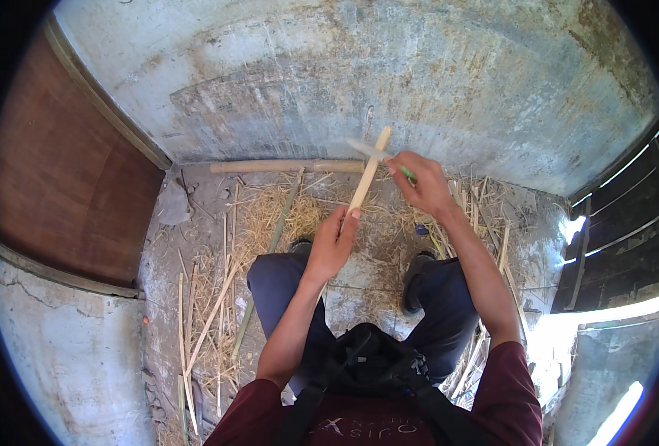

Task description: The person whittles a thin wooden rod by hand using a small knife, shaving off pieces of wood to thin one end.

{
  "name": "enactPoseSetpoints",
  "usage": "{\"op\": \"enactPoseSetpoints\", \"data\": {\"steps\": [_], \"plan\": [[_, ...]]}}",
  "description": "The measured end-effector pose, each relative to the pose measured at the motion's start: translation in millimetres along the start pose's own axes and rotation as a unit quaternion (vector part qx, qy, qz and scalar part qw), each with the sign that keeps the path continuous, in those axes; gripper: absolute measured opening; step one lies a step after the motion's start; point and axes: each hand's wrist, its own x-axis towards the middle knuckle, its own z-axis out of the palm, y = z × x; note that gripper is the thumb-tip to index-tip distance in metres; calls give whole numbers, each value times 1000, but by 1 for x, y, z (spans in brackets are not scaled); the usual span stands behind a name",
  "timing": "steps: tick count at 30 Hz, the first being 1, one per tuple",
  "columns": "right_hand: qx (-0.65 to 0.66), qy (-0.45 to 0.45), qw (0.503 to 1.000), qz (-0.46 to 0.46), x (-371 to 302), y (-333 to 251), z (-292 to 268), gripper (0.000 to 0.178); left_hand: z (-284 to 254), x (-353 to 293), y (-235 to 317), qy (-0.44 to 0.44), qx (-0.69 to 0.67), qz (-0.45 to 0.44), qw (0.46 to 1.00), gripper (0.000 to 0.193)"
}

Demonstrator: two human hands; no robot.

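A flat, pale strip of split bamboo [368,175] slants up and away in front of me. My left hand [332,243] is closed round its lower end. Above the strip's upper part, my right hand [421,181] grips a knife [366,149] with a green handle. The knife's blade is slightly blurred and crosses the strip near its far end, pointing left. Whether the blade is touching the strip or just over it, I cannot tell.
A thick bamboo pole [288,166] lies along the foot of the stained wall [329,89]. Curly shavings [285,210] and long thin bamboo strips [214,316] litter the floor on both sides of my legs. A brown wooden panel [69,163] stands left; dark slats [619,223] stand right.
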Motion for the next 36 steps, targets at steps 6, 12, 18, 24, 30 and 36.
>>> {"op": "enactPoseSetpoints", "data": {"steps": [6, 12, 18, 24, 30, 36], "plan": [[-1, -12, 998, -57, -1, -15, 9, 8, -1, 3, 2, -8, -28, -4, 1000, 36], [19, 8, 999, -24, 5, -6, 10, 9, -2, 4, 0, -14, -20, -6, 1000, 37], [14, 1, 1000, -23, 1, -6, 8, 11, -1, 3, 2, -11, -25, -11, 1000, 37], [-14, 3, 1000, -16, 6, -5, 9, 14, 0, 6, -3, -12, -42, -7, 999, 37], [2, -10, 999, -50, -4, -11, 13, 12, -1, 5, -3, -11, -49, -5, 999, 36], [-7, 23, 1000, -21, 10, -4, 13, 8, 1, 8, -5, 0, -18, 10, 1000, 36]]}}
